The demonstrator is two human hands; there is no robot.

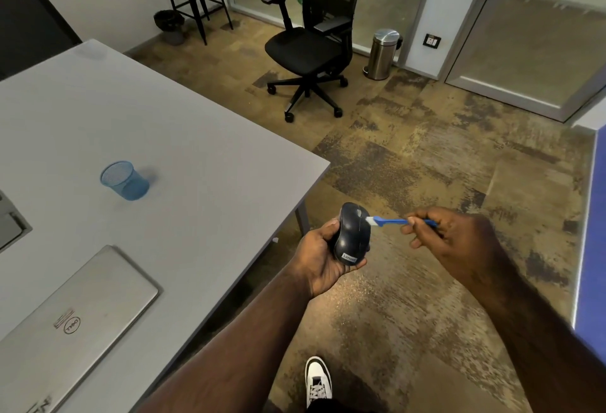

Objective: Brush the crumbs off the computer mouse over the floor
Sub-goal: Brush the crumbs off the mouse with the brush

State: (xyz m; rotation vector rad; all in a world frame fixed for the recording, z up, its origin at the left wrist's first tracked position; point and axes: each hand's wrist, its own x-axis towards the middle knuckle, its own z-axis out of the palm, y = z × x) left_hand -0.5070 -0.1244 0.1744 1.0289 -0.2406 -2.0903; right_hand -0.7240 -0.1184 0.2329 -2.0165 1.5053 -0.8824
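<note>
A dark blue-black computer mouse [353, 232] with a small label at its near end is held upright in my left hand [319, 255], out past the table's corner and above the patterned carpet floor [426, 166]. My right hand [449, 235] pinches the thin handle of a small blue brush [392, 221]. The brush's white bristles touch the mouse's right side near its top. Any crumbs are too small to see.
A grey table [164, 137] fills the left, carrying a blue mesh cup [124, 180] and a closed silver laptop [75, 317]. A black office chair [311, 42] and a steel bin [382, 53] stand farther off. My white shoe [317, 380] is below the hands.
</note>
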